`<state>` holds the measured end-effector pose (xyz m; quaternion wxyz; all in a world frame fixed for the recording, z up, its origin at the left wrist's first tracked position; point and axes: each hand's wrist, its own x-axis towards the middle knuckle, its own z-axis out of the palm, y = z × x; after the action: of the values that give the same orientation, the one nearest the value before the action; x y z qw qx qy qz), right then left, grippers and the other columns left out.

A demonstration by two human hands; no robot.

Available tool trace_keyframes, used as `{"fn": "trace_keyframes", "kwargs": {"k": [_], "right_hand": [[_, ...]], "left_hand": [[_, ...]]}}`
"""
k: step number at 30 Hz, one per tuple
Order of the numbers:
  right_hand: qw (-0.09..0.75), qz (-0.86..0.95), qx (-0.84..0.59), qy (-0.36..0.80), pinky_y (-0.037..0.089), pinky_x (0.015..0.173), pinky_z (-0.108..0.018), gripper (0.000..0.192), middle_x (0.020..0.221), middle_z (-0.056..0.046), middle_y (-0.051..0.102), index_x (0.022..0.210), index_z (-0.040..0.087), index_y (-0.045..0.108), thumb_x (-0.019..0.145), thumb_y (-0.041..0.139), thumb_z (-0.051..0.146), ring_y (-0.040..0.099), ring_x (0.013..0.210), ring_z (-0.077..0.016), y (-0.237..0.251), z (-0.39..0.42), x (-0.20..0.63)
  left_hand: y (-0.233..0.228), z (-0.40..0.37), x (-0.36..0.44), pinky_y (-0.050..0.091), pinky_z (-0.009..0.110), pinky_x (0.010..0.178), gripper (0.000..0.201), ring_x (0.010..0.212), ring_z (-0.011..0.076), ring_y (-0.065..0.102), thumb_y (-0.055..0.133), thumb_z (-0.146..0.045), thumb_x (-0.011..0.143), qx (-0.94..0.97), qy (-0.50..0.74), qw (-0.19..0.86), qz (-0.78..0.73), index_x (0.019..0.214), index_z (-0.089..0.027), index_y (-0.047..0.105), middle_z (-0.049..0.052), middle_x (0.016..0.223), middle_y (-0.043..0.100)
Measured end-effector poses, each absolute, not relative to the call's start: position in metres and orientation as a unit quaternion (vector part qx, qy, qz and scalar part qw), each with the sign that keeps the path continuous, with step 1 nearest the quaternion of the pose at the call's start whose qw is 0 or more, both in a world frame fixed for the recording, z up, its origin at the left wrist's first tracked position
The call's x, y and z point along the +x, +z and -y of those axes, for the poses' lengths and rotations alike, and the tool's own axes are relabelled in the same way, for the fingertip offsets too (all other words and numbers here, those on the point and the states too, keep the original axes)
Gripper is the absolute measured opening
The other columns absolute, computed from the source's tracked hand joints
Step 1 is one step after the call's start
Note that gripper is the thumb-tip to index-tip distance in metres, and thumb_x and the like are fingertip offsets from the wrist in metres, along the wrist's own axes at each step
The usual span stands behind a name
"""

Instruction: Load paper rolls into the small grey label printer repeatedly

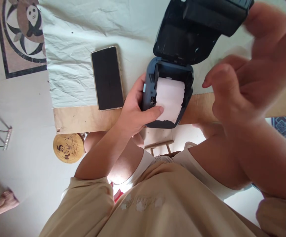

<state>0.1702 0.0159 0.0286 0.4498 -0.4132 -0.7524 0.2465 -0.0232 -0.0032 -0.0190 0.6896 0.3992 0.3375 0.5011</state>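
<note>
a wrinkled white cloth [83, 29] covers the wooden table [83, 120] below me. a dark phone [107, 78] lies left. my left hand [135, 112] grips the open label printer [167, 93] at the table edge, thumb on its paper roll [169, 98]. my right hand [241, 82] hovers blurred, fingers loosely curled, empty.

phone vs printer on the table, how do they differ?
The phone lies flat and closed-faced, screen dark; the printer stands open, lid swung back, white paper roll showing. The phone is thin and untouched; the printer is bulky and gripped by the left hand. The right hand hovers blurred, touching neither. Both are dark and rest on the white cloth.
</note>
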Motion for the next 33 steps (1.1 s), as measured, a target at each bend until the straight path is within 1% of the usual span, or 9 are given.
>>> {"fn": "trace_keyframes", "kwargs": {"k": [2,5,9,13,15,18,21,26,33], "right_hand": [[0.493,0.733,-0.418,0.211,0.039,0.051,-0.020,0.031,0.126,-0.002,0.046,0.120,0.031,0.051,0.089,0.045,0.031,0.051,0.108,-0.0162,0.024,-0.017,0.170],[0.487,0.732,-0.434,0.197,0.038,0.051,-0.020,0.022,0.100,-0.006,0.053,0.102,0.023,0.060,0.084,0.052,0.032,0.051,0.093,-0.0138,0.016,-0.016,0.171],[0.403,0.802,-0.389,0.206,0.039,0.052,-0.021,0.026,0.112,-0.010,0.047,0.093,0.017,0.055,0.069,0.062,0.024,0.050,0.095,-0.0150,0.011,-0.013,0.172],[0.342,0.830,-0.380,0.223,0.038,0.049,-0.021,0.024,0.119,-0.011,0.041,0.092,0.016,0.049,0.071,0.059,0.020,0.050,0.086,-0.0108,0.013,-0.010,0.170],[0.352,0.814,-0.380,0.263,0.037,0.049,-0.020,0.025,0.122,-0.011,0.040,0.095,0.017,0.048,0.074,0.059,0.024,0.050,0.088,-0.0105,0.012,-0.009,0.169],[0.362,0.752,-0.406,0.373,0.040,0.051,-0.018,0.044,0.130,-0.008,0.037,0.119,0.023,0.039,0.080,0.056,0.031,0.051,0.085,-0.0075,0.006,-0.009,0.167],[0.334,0.720,-0.404,0.454,0.042,0.054,-0.018,0.063,0.116,-0.006,0.047,0.135,0.027,0.022,0.082,0.055,0.039,0.048,0.072,-0.0041,-0.002,-0.012,0.168],[0.316,0.731,-0.392,0.460,0.040,0.057,-0.017,0.061,0.096,-0.002,0.047,0.133,0.025,0.025,0.083,0.055,0.043,0.043,0.070,-0.0031,-0.005,-0.016,0.169],[0.318,0.751,-0.401,0.416,0.040,0.063,-0.020,0.058,0.105,-0.003,0.046,0.127,0.024,0.029,0.080,0.059,0.042,0.045,0.077,-0.0045,-0.001,-0.018,0.168]], "left_hand": [[-0.017,0.004,-0.023,0.053,0.019,0.065,0.048,0.074,0.0093,0.061,0.077,-0.023,0.062,0.404,0.502,0.685,-0.340,0.107,-0.022,0.060,-0.001,0.085,0.062],[-0.014,0.004,-0.024,0.052,0.019,0.060,0.043,0.067,0.0077,0.059,0.077,-0.025,0.063,0.408,0.495,0.682,-0.350,0.102,-0.023,0.060,-0.002,0.079,0.060],[-0.013,0.003,-0.023,0.052,0.020,0.061,0.039,0.067,0.0082,0.060,0.077,-0.023,0.063,0.402,0.488,0.693,-0.346,0.098,-0.022,0.060,-0.002,0.082,0.061],[-0.013,0.003,-0.022,0.055,0.024,0.071,0.044,0.079,0.0121,0.062,0.076,-0.025,0.063,0.404,0.493,0.693,-0.337,0.102,-0.022,0.059,-0.001,0.091,0.062],[-0.014,0.004,-0.023,0.055,0.026,0.074,0.048,0.082,0.0139,0.063,0.077,-0.027,0.061,0.410,0.494,0.684,-0.347,0.105,-0.023,0.058,0.000,0.092,0.062],[-0.015,0.005,-0.023,0.054,0.028,0.077,0.054,0.085,0.0159,0.063,0.079,-0.028,0.059,0.419,0.498,0.668,-0.360,0.108,-0.024,0.057,0.000,0.094,0.063],[-0.014,0.007,-0.022,0.053,0.028,0.079,0.055,0.092,0.0188,0.063,0.079,-0.037,0.059,0.421,0.500,0.663,-0.364,0.108,-0.024,0.057,0.002,0.094,0.062],[-0.010,0.008,-0.014,0.049,0.023,0.064,0.050,0.090,0.0188,0.065,0.065,-0.056,0.071,0.386,0.519,0.656,-0.390,0.107,-0.022,0.056,0.002,0.089,0.060],[-0.010,0.007,-0.014,0.048,0.016,0.056,0.035,0.068,0.0059,0.058,0.063,-0.039,0.079,0.363,0.524,0.691,-0.342,0.106,-0.018,0.057,0.000,0.084,0.060]]}}
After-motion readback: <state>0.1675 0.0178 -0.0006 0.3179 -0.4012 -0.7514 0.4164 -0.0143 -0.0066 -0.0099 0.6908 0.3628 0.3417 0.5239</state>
